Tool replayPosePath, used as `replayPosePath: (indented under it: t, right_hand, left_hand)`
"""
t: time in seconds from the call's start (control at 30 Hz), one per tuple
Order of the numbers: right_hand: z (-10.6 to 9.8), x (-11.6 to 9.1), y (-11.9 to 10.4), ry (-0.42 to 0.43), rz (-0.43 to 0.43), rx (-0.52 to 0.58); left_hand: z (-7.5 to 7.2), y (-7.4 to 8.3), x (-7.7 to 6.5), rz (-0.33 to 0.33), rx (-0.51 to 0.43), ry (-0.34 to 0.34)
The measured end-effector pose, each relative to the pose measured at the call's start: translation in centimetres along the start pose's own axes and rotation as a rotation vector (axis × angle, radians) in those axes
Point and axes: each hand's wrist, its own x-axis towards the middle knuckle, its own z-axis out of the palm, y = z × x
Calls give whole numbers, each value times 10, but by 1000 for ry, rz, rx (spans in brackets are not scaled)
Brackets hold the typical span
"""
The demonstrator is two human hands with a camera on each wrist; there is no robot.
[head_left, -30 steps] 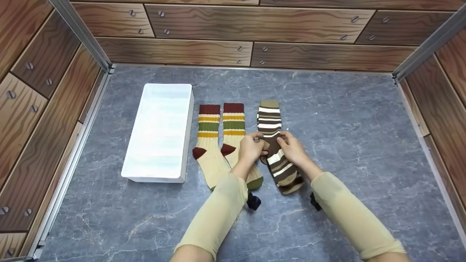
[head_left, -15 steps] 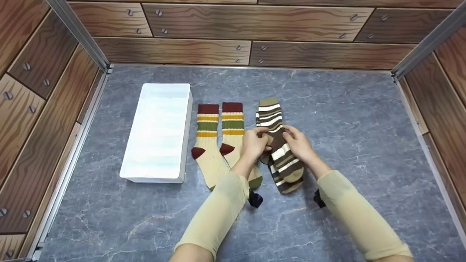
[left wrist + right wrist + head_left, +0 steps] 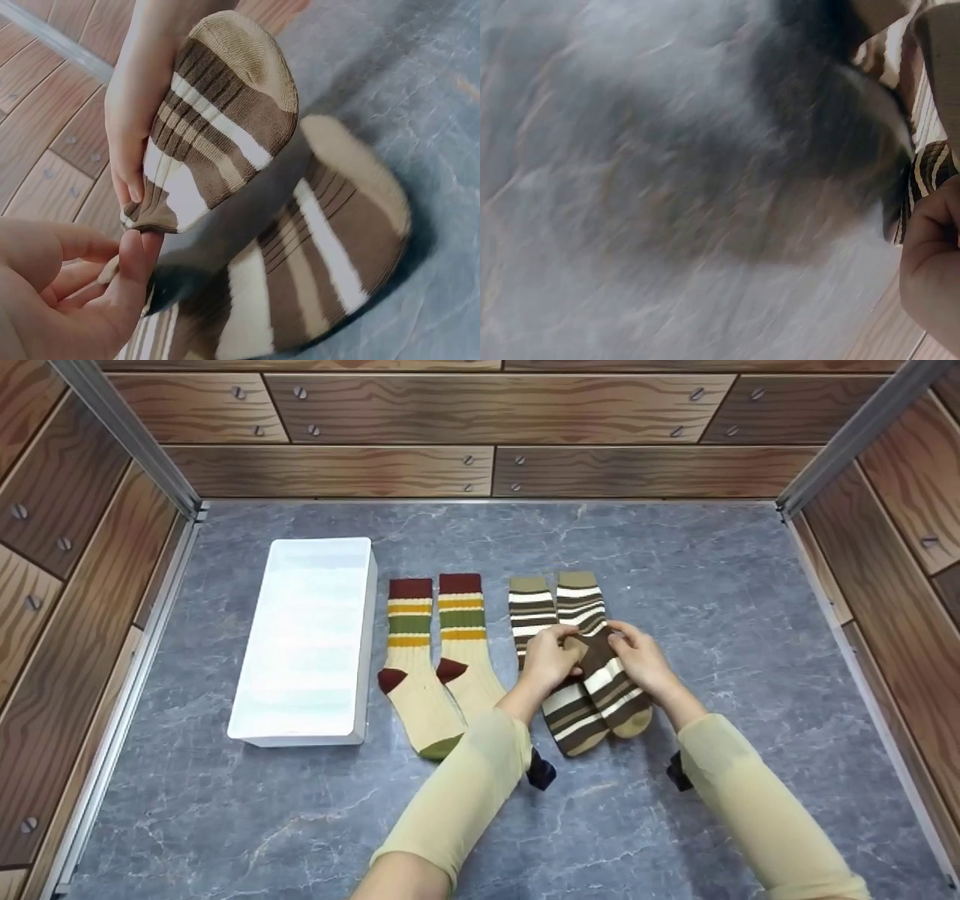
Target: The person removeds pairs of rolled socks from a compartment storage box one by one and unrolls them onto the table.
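Observation:
Two striped socks in brown, white and tan lie side by side before my hands. The right-hand striped sock (image 3: pixel 619 697) is held by both hands, its toe end raised off the floor in the left wrist view. My left hand (image 3: pixel 546 664) pinches its tan heel. At the opposite edge, my right hand (image 3: pixel 646 660) grips it between thumb and fingers. The other striped sock (image 3: pixel 574 716) lies beneath my left hand, its middle partly covered. In the right wrist view, only part of my right hand (image 3: pixel 934 262) and some striped fabric show at the edge.
Two cream socks with maroon cuffs, a left one (image 3: pixel 420 705) and a right one (image 3: pixel 476 686), lie to the left; my left forearm covers part of the latter. Further left stands a white rectangular box (image 3: pixel 362 660). Wood-patterned walls (image 3: pixel 375 472) surround the grey marbled floor.
Both hands have moved right with the upper striped sock. It lay on top of the other striped sock and is now beside it. The head view has shifted slightly.

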Motion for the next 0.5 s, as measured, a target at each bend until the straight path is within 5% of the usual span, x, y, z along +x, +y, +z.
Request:
replayPosePath:
  t: [0.3,0.5]
  right_hand:
    - [-9,0,15,-42,24,-30]
    - [-8,1,26,-43,-23,-149]
  left_hand:
    - [15,-8,2,-7,32,-93]
    - [17,-12,0,-2,94,-120]
